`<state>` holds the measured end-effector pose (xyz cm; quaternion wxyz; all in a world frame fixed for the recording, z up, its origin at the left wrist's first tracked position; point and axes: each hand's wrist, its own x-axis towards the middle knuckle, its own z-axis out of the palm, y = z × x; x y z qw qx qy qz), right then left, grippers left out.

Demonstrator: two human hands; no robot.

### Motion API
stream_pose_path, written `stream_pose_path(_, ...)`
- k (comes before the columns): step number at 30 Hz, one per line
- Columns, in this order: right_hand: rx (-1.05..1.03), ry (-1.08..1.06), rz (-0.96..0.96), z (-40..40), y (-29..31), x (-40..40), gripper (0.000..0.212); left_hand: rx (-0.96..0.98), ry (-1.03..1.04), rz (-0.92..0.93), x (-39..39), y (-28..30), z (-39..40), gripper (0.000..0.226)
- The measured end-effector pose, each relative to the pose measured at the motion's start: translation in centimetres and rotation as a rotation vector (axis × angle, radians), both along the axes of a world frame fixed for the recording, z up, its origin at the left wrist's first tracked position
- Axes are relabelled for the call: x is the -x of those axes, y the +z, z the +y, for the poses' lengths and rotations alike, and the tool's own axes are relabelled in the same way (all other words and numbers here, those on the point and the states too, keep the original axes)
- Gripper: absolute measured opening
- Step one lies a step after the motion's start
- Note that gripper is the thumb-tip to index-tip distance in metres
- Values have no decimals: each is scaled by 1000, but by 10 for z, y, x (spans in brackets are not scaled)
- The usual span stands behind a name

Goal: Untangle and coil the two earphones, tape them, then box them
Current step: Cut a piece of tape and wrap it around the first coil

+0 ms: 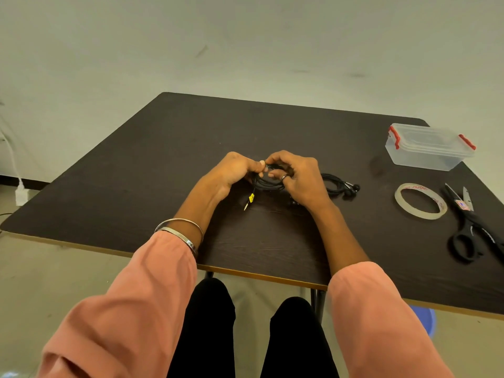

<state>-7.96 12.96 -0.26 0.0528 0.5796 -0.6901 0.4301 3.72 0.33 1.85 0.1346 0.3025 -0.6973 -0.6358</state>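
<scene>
A coiled black earphone cable (268,184) is held between both hands above the middle of the dark table (163,165). The left hand (234,173) pinches the coil at its top, and the right hand (298,177) (a ring on one finger) curls round its other side, fingertips nearly meeting. A yellow-tagged plug (249,200) hangs below. A second earphone (342,185) lies just right. Farther right are found a closed clear box (428,148), a tape roll (421,201) and scissors (474,227).
</scene>
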Motion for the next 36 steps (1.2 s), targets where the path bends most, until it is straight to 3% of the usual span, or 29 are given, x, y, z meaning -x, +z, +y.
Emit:
stream_pose_path(5, 134, -25, -14, 0, 0, -1, 13, 39, -16, 6, 1, -3, -1, 16)
stream_pose_path(10, 70, -74, -145, 0, -1, -4, 5, 69, -17, 32, 0, -6, 1, 12)
stream_pose_path(12, 74, -100, -245, 1, 1, -6, 10, 85, -10, 47, 0, -7, 2, 7)
stream_pose_path(15, 99, -99, -439, 4, 6, -7, 35, 121, -19, 58, 1, -9, 4, 4)
stream_pose_path(19, 82, -125, -529, 4, 6, -5, 33, 177, -43, 63, 1, -14, 5, 7)
stream_pose_path(24, -32, -111, -475, 3, 3, -1, 26, 232, -41, 154, -2, -26, 4, 21)
stream_pose_path(27, -40, -103, -516, 3, 1, -1, 17, 352, 31, 143, -2, -31, 4, 7)
stream_pose_path(36, -171, -204, -177, 8, -4, -10, 18, 643, 199, 48, -2, -33, 10, 16)
